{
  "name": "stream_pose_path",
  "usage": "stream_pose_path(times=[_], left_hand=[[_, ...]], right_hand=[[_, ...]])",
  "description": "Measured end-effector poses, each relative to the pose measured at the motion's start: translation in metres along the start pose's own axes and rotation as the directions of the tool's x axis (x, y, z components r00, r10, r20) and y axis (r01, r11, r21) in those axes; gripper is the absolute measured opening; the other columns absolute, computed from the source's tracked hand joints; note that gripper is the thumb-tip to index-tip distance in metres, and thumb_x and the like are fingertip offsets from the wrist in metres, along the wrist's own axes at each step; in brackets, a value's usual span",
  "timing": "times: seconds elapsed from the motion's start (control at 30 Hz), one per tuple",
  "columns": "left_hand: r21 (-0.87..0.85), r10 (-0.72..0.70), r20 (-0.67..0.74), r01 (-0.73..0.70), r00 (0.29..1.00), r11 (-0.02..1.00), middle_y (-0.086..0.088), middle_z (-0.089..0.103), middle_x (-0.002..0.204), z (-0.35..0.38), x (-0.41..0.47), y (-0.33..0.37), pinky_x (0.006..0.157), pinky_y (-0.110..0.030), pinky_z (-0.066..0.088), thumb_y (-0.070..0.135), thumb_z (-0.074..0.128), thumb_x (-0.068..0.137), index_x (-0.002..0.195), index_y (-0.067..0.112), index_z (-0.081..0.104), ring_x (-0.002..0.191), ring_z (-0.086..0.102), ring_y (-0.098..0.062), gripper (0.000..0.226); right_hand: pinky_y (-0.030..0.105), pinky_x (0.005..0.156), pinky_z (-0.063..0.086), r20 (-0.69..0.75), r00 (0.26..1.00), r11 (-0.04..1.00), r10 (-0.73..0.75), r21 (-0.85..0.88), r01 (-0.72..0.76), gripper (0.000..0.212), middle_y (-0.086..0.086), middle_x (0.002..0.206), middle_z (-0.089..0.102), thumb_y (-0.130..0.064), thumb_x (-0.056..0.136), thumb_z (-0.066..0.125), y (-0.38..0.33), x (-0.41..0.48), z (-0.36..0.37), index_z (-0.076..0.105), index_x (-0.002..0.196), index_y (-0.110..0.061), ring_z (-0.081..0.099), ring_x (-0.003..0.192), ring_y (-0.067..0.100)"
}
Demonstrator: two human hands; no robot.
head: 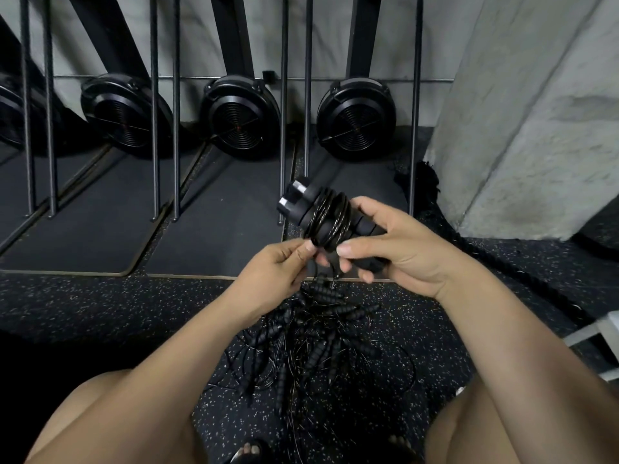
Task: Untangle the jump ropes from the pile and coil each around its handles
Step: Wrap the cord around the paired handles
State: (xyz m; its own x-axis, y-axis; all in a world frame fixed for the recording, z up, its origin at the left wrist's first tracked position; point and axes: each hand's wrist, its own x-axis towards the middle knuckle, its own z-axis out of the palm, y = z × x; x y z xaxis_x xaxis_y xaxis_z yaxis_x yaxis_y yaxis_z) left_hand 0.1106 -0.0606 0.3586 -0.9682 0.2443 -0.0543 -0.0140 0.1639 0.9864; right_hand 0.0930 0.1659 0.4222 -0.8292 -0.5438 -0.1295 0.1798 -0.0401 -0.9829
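My right hand point(395, 252) grips a pair of black jump rope handles point(310, 204) held side by side, their silver-capped ends pointing up and left. Thin black cable point(330, 221) is wound in several turns around the handles. My left hand point(278, 267) pinches the loose end of that cable just below the coil. Beneath both hands, on the floor between my knees, lies the tangled pile point(318, 333) of black ribbed handles and thin cables.
Three black fan-wheel machines point(239, 115) stand upright behind metal rack bars point(283, 128) on dark mats. A grey concrete pillar point(522, 112) rises at right, with a thick black rope point(522, 272) along its base. Speckled rubber floor point(100, 306) surrounds the pile.
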Motion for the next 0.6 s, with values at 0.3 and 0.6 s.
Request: stream_pose_path(times=[0.3, 0.6], left_hand=[[0.433, 0.097, 0.096, -0.13, 0.991, 0.892, 0.015, 0.043, 0.052, 0.002, -0.01, 0.002, 0.05, -0.021, 0.029, 0.037, 0.06, 0.109, 0.098, 0.031, 0.075, 0.048, 0.035, -0.004, 0.019], [0.441, 0.197, -0.021, -0.168, 0.98, 0.882, 0.019, 0.065, 0.067, -0.015, -0.009, 0.01, 0.062, -0.017, 0.041, 0.037, 0.076, 0.097, 0.086, 0.025, 0.076, 0.061, 0.054, 0.003, 0.017]], right_hand=[[0.034, 0.055, 0.058, -0.441, 0.897, 0.945, -0.036, -0.306, -0.113, 0.063, 0.012, 0.121, 0.068, -0.002, 0.086, 0.087, 0.016, 0.019, -0.02, 0.044, 0.131, -0.016, 0.079, 0.079, 0.027], [0.03, 0.052, 0.054, -0.124, 0.933, 0.77, 0.338, -0.533, -0.35, 0.055, 0.022, 0.106, 0.078, 0.002, 0.086, 0.085, 0.022, 0.009, -0.021, 0.046, 0.121, -0.014, 0.074, 0.075, 0.025]])
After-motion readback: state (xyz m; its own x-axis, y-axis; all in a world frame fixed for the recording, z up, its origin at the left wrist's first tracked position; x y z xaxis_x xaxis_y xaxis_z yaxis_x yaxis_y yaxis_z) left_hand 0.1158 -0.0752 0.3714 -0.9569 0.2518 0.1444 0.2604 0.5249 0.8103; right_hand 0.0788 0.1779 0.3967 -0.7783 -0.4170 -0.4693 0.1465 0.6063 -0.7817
